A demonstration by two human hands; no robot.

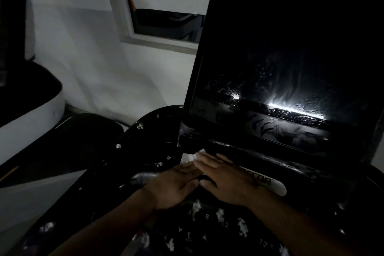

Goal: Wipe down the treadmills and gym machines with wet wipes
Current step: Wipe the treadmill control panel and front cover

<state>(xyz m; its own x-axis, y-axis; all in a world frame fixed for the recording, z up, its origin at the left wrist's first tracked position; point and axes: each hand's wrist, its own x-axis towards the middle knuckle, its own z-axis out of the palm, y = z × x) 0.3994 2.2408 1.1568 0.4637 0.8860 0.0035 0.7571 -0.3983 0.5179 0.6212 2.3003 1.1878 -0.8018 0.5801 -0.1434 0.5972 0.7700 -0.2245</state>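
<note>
A black treadmill console [207, 226] fills the lower middle, speckled with white foam patches and marked with small white numbers. Its dark tilted screen [280, 68] rises at the right and reflects a streak of light. My left hand [174, 187] lies flat on the console just below the screen's base, fingers straight. My right hand [226, 181] lies flat beside it, fingers straight, pressing a white wet wipe [192, 157] whose edge shows past the fingertips. The two hands touch at the thumbs.
A second machine with a black top and white side [31, 114] stands at the left. A white wall [104, 68] lies behind, with a framed opening [162, 23]. A white strip with dark lettering [272, 185] runs along the console, right of my right hand.
</note>
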